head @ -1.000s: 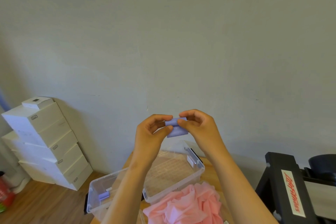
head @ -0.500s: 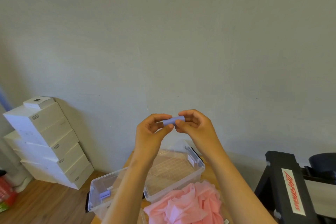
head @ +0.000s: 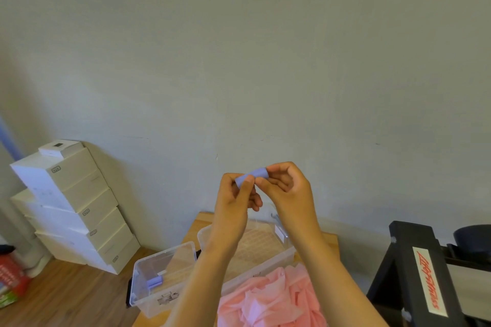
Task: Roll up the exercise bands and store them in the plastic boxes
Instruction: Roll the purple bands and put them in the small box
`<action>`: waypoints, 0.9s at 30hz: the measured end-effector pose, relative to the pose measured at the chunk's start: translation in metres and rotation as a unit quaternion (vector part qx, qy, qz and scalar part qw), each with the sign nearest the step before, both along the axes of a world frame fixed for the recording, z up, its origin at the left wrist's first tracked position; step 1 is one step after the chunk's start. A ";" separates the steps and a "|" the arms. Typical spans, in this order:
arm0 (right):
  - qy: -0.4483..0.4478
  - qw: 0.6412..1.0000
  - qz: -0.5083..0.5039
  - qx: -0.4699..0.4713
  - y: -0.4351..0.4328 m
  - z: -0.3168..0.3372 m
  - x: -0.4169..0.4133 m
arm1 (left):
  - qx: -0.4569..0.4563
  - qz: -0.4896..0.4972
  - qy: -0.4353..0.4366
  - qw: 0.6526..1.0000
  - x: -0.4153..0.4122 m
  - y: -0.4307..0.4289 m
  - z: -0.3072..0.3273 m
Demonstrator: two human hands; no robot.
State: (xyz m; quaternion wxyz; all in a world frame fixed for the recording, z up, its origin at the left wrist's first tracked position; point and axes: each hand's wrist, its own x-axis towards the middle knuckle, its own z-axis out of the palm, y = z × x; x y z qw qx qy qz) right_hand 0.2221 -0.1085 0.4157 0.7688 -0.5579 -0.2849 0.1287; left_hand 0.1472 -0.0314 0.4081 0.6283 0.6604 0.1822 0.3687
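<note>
Grey wall (head: pixel 239 61) behind, wooden table (head: pixel 198 223) below. Purple roll (head: pixel 251 176) is held high above the table, long axis left-right, right end slightly higher. Left hand (head: pixel 233 207) pinches its left end, thumb in front; right hand (head: pixel 289 191) pinches the right end. Box (head: pixel 164 251) at the table's left edge, nearer the left hand, holds a stored roll (head: pixel 154 282).

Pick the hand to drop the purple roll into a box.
Left, likely: the left hand pinches the purple roll and is nearer the left box, which already holds a stored roll. The right hand pinches the other end.
</note>
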 end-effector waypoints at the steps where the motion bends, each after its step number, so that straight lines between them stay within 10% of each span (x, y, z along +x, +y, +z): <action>1: 0.002 1.000 -0.005 0.006 0.000 -0.001 0.000 | 0.019 0.006 -0.007 1.000 0.001 -0.001 0.000; 27: 0.014 0.991 0.134 -0.016 -0.026 -0.023 0.027 | 0.124 0.031 0.062 0.990 -0.002 -0.025 -0.010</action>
